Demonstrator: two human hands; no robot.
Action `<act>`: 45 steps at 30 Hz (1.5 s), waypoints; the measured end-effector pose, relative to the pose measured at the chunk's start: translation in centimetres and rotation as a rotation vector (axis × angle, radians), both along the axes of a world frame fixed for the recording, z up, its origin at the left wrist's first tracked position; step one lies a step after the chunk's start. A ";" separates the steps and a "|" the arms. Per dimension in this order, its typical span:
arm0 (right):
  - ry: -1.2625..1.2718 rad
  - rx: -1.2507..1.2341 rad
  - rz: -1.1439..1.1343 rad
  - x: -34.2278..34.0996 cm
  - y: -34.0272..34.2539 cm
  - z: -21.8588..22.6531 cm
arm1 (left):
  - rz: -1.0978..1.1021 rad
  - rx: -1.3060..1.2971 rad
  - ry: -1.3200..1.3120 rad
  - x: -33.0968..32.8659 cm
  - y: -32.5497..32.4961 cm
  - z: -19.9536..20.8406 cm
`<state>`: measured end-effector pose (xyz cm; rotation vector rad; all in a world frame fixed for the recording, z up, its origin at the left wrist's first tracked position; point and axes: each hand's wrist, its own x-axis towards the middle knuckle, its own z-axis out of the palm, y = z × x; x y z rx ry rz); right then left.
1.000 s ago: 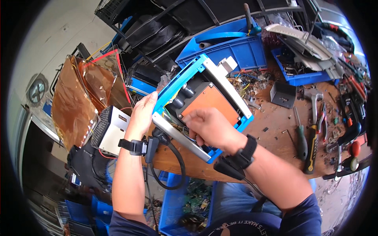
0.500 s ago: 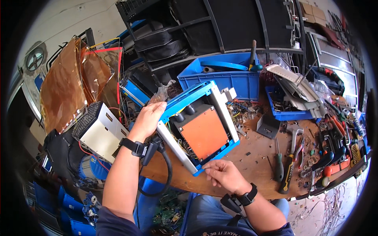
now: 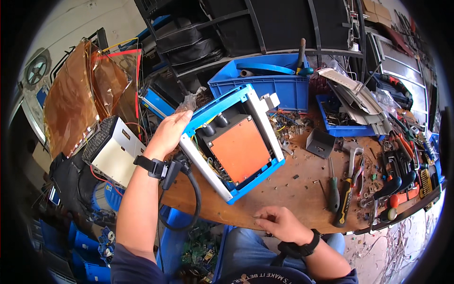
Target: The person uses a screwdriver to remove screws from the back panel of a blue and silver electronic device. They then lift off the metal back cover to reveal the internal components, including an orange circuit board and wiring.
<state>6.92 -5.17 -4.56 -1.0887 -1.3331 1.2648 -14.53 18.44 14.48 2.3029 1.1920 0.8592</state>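
Observation:
A boxy device with blue end pieces and silver side rails stands tilted on the wooden bench. Inside its open frame sit an orange panel and black cylindrical parts. My left hand grips the blue edge at the device's upper left. A thick black cable curves down beside my left wrist. Below the device, apart from it, my right hand is closed in a pinch by the bench's front edge. Whatever lies between its fingertips, if anything, is too small to make out.
On the right lie a green-handled screwdriver, a yellow-black-handled tool and several pliers. A blue crate stands behind the device. Small scraps litter the bench. Below it, a blue bin holds green circuit boards.
My right hand has left the device's lower corner and moved down and slightly right. The left hand still holds the device, which appears slightly higher and further left in view.

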 end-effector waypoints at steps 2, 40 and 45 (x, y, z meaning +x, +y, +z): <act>-0.113 -0.021 -0.016 0.8 -1.3 -0.3 | 0.012 -0.002 0.023 0.4 -0.1 0.3; -0.660 -0.084 -0.176 3.2 -7.1 -1.9 | -0.005 0.046 -0.061 -0.8 1.3 -1.6; -0.886 -0.017 -0.238 4.4 -8.1 -2.3 | -0.041 0.103 0.177 -1.7 2.9 -0.8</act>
